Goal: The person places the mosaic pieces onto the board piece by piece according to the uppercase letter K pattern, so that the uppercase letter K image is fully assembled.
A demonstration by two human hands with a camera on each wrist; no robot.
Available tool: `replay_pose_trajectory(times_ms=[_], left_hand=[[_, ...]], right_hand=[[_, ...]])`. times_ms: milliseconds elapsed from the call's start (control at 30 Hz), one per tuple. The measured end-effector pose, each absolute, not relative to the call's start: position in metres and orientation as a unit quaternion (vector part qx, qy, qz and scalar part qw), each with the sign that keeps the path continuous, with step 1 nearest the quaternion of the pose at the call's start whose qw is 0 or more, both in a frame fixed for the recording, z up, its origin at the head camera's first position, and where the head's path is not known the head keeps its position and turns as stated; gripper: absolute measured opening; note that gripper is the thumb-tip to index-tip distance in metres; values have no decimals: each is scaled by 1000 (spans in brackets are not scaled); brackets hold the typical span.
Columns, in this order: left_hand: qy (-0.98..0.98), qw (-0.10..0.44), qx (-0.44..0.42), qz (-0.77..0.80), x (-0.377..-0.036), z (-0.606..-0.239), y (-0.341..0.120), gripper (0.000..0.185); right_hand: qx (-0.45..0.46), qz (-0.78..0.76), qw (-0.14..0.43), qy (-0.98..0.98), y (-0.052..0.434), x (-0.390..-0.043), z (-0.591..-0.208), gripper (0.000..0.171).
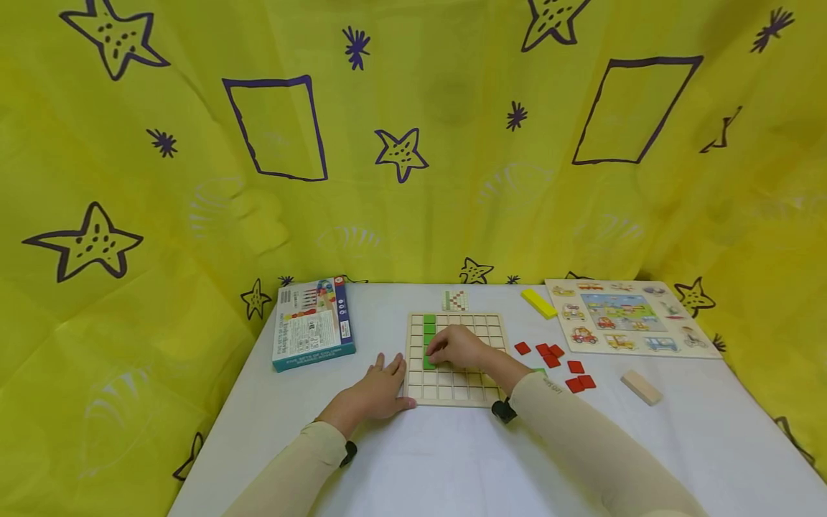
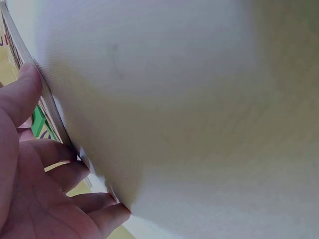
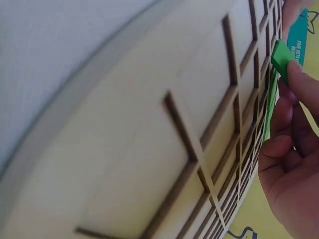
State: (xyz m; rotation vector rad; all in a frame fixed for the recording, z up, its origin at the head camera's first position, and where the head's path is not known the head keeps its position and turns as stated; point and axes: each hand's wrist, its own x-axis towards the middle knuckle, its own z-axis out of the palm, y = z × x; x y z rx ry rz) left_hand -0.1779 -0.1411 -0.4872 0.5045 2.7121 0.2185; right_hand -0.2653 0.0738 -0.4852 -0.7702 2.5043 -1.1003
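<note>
Right hand [image 1: 460, 347]: fingertips pinched green tile [image 3: 282, 56] over grid board [image 1: 452, 391]. Left hand [image 1: 377, 390]: flat, fingers straight, touched board edge.

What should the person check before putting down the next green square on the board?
1. Left hand steadies the wooden board: ok, its straight fingers rest flat against the board's left edge.
2. Right hand has a green square: ok, the fingertips pinch one over the grid.
3. Square lines up with the green column: ok, it sits at the bottom of that column.
4. Square lies flat in its cell: cannot tell, the fingers cover it.
5. Pattern card is readable: ok, it lies uncovered behind the board.
6. Red squares stay off the board: ok, they lie on the table to the right.
</note>
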Motion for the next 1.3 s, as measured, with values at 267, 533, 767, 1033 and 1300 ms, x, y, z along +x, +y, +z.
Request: replay_pose_trajectory(times_ms=[267, 533, 767, 1033, 1300], left_hand=[[964, 187, 176, 75, -178, -487, -140, 88], [964, 186, 173, 80, -176, -483, -139, 87], [964, 188, 170, 77, -177, -485, -139, 88], [964, 190, 166, 80, -178, -487, -139, 88], [964, 189, 170, 76, -178, -486, -139, 88]], right_hand=[[-265, -373, 144, 877, 73, -264, -488, 5], [-281, -338, 126, 889, 69, -259, -484, 4], [-278, -331, 119, 894, 68, -256, -485, 4], [-274, -329, 121, 896, 67, -254, -484, 4], [-278, -327, 116, 896, 67, -255, -487, 5]])
